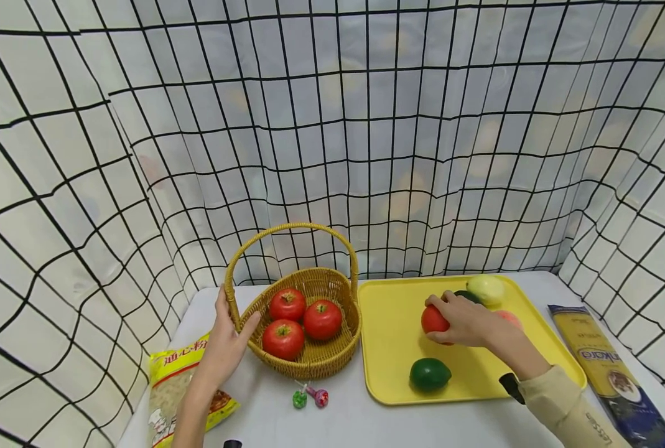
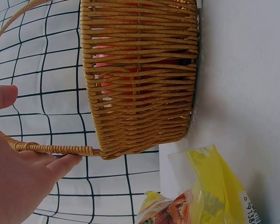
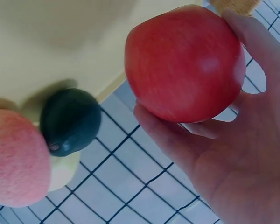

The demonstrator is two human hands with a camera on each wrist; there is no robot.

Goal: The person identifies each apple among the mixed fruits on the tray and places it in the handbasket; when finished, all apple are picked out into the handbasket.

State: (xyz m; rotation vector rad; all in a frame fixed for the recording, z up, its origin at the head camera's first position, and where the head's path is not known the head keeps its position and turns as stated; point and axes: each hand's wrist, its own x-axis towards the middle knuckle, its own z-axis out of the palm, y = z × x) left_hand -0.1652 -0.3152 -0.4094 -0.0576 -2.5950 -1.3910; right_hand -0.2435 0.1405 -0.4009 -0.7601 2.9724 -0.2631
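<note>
A wicker basket [image 1: 310,370] with a tall arched handle holds three red tomatoes [image 1: 283,340]. My left hand [image 1: 228,342] is at the basket's left side, its straight fingers touching the foot of the handle [image 2: 60,149] from outside. The left thumb stretches apart from the fingers, on the handle's other side. Over the yellow tray [image 1: 385,323], my right hand [image 1: 466,320] grips another red tomato [image 3: 186,65] between thumb and fingers. Behind that hand are a dark green fruit [image 3: 70,121], a pinkish peach [image 3: 16,158] and a pale yellow fruit [image 1: 486,289].
A green lime-like fruit [image 1: 430,374] lies near the tray's front. Two small lollipops [image 1: 315,396] lie before the basket. A yellow macaroni bag [image 1: 183,379] is at left, partly behind the left forearm; a blue-and-gold packet [image 1: 612,373] lies at right. Black-gridded netting [image 1: 366,155] encloses the table.
</note>
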